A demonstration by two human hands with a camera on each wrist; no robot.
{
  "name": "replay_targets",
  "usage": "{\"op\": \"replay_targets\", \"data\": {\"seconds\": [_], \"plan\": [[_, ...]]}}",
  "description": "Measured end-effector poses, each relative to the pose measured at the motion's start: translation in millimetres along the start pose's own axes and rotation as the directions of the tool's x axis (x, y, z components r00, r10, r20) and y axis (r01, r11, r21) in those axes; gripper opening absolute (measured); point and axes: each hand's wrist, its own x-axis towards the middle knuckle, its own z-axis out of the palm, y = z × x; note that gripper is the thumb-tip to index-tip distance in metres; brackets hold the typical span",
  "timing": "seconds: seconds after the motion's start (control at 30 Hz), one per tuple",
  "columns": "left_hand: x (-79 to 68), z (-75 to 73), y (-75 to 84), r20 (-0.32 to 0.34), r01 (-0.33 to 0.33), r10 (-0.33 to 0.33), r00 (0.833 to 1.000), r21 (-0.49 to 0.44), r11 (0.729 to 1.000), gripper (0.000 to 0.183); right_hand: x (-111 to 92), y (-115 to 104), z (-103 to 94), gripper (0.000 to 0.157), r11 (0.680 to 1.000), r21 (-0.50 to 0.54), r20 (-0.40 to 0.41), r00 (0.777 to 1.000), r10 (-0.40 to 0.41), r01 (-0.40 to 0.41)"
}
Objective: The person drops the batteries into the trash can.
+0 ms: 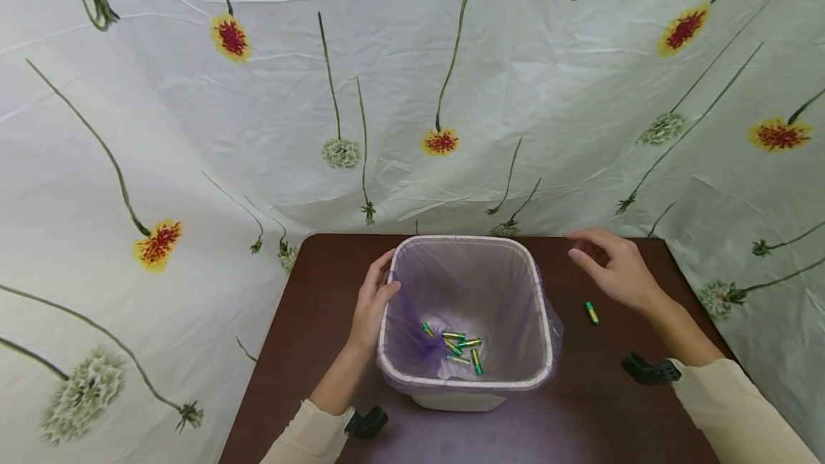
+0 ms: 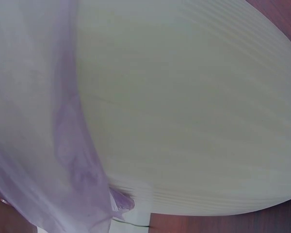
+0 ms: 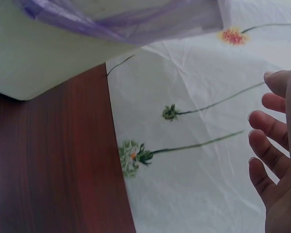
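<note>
A white trash bin [image 1: 459, 402] lined with a thin purple bag [image 1: 509, 306] stands on the dark brown table. My left hand [image 1: 370, 312] grips the bin's left side, thumb over the rim and fingers along the outside. Inside, at the bottom, lie several green-and-gold batteries [image 1: 476, 361]. To the right of the bin, one more battery [image 1: 591, 312] lies on the tabletop. Above and beyond it my right hand [image 1: 619, 271] hovers with loosely bent fingers and holds nothing. The left wrist view is filled by the bin's pale wall [image 2: 189, 107] and the hanging bag edge [image 2: 82, 145].
The brown table [image 1: 303, 321] reaches back to a white cloth [image 1: 271, 92] printed with flowers, which hangs behind and on both sides. A dark wrist strap [image 1: 367, 422] shows at the left sleeve, another dark strap [image 1: 649, 369] at the right.
</note>
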Motion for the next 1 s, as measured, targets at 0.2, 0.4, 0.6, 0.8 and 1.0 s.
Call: {"op": "replay_targets", "data": {"seconds": [0.2, 0.4, 0.6, 0.8, 1.0], "plan": [[-0.3, 0.1, -0.2, 0.003, -0.003, 0.003, 1.000, -0.003, 1.000, 0.054, -8, 10, 0.2, 0.025, 0.999, -0.026, -0.028, 0.999, 0.023, -0.024], [-0.1, 0.0, -0.3, 0.002, -0.009, 0.009, 1.000, 0.003, 1.000, 0.053, -15, 17, 2.3, 0.023, 0.997, -0.040, -0.037, 0.998, 0.058, -0.060], [0.7, 0.0, 0.7, -0.001, -0.021, 0.021, 1.000, 0.003, 1.000, 0.054, -23, 26, 7.2, 0.022, 0.995, -0.032, -0.058, 0.994, 0.087, -0.089], [1.0, 0.5, 0.6, -0.006, -0.022, 0.022, 1.000, 0.002, 1.000, 0.053, -31, 37, 13.2, 0.020, 0.995, -0.014, -0.108, 0.990, 0.094, -0.096], [0.2, 1.1, -0.7, -0.013, -0.021, 0.021, 1.000, 0.008, 1.000, 0.052, -42, 48, 20.5, 0.018, 0.993, -0.013, -0.145, 0.983, 0.110, -0.113]]}}
